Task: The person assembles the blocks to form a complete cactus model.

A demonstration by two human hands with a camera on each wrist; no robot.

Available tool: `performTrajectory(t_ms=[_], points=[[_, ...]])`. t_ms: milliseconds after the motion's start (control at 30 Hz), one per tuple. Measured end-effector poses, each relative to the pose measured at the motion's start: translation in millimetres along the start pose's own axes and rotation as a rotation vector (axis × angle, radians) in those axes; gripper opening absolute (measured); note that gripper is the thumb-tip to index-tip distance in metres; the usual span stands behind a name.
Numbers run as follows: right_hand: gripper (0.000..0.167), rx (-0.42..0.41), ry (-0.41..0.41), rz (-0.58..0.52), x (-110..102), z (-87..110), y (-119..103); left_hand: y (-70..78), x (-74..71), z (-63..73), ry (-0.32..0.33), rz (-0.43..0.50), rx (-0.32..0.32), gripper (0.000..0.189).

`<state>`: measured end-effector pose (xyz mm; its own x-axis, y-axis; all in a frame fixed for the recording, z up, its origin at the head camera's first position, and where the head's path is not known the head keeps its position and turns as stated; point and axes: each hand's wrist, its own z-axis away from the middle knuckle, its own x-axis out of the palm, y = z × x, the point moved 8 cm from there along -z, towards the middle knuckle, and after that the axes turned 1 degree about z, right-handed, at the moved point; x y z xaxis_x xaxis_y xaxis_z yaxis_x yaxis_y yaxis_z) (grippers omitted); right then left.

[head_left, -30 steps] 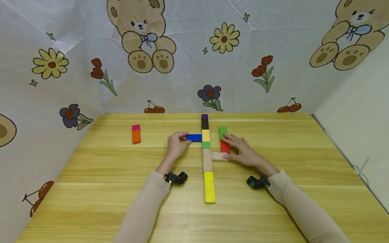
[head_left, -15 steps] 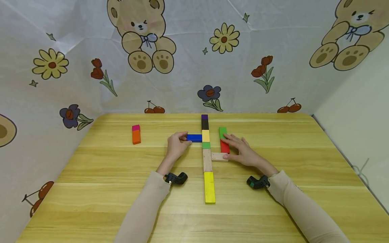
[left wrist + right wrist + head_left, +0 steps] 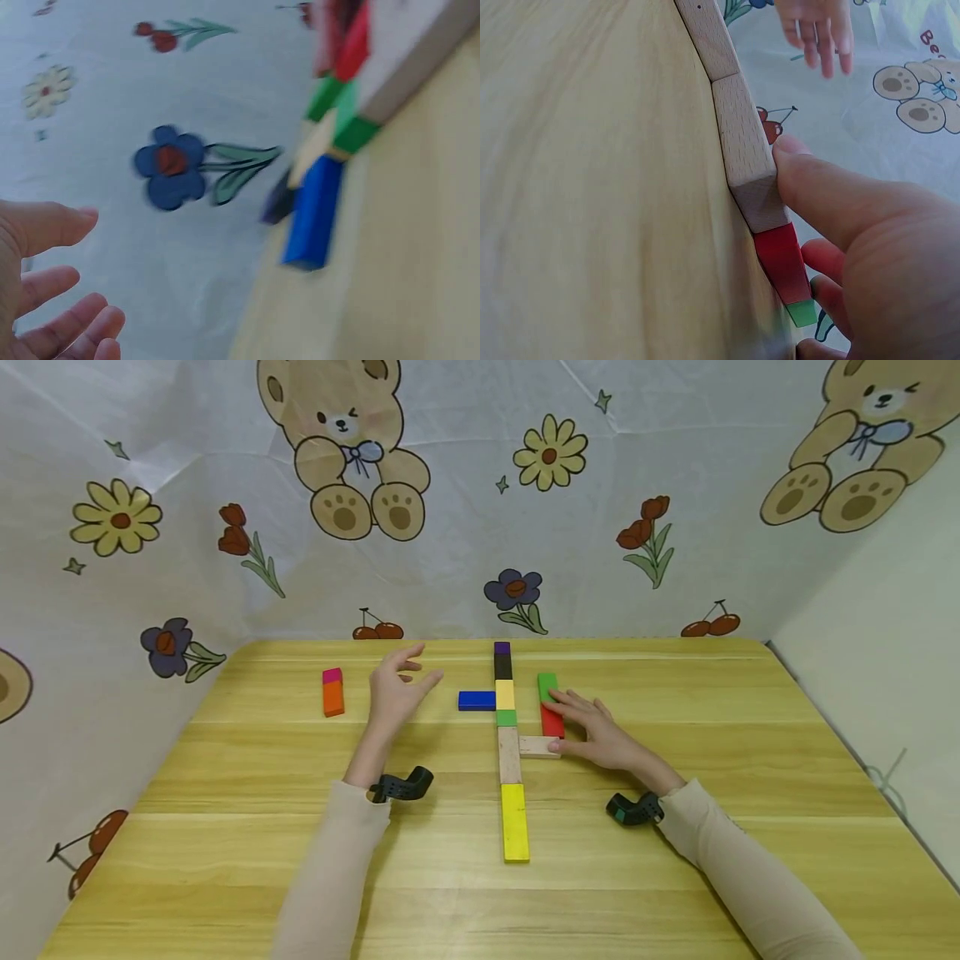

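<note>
In the head view my left hand [image 3: 393, 692] hovers over the table with spread fingers, holding nothing. To its right a blue block [image 3: 477, 701] lies sideways, its end against a column of blocks. My right hand [image 3: 600, 731] touches blocks with relaxed fingers. Its thumb rests on the end of a plain wooden block [image 3: 746, 135], and its fingertips lie by the red block [image 3: 784, 262] and green block [image 3: 548, 683]. In the column, a yellow block [image 3: 514, 823] is nearest, then plain wood [image 3: 509, 756], small green [image 3: 506, 718], cream [image 3: 505, 695], black [image 3: 503, 667] and purple [image 3: 502, 647].
An orange block [image 3: 333, 700] and a pink block [image 3: 332, 676] lie end to end at the table's left. Behind the wooden table [image 3: 637, 893] hangs a white cloth [image 3: 465, 410] printed with bears and flowers.
My left hand has let go of the blue block, lifted and moved left with its fingers spread. The blue block stays against the column. My right hand keeps its place.
</note>
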<state>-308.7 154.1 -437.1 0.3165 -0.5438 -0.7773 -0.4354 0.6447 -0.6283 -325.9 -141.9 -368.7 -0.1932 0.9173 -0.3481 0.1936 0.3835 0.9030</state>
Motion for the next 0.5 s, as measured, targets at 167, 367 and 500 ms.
performTrajectory(t_ms=[167, 367, 500], points=[[0.071, -0.013, 0.004, 0.001, 0, -0.6, -1, -2.1, -51.1, -1.6, 0.022, 0.024, 0.039, 0.061], [0.070, -0.010, 0.007, 0.002, -1, 0.2, -1, -37.9, -99.2, -2.4, 0.006, -0.006, -0.043, 0.074], [0.070, -0.007, 0.004, -0.004, 0, 0.4, -1, -64.8, -119.5, 1.8, 0.019, -0.012, -0.150, 0.079]])
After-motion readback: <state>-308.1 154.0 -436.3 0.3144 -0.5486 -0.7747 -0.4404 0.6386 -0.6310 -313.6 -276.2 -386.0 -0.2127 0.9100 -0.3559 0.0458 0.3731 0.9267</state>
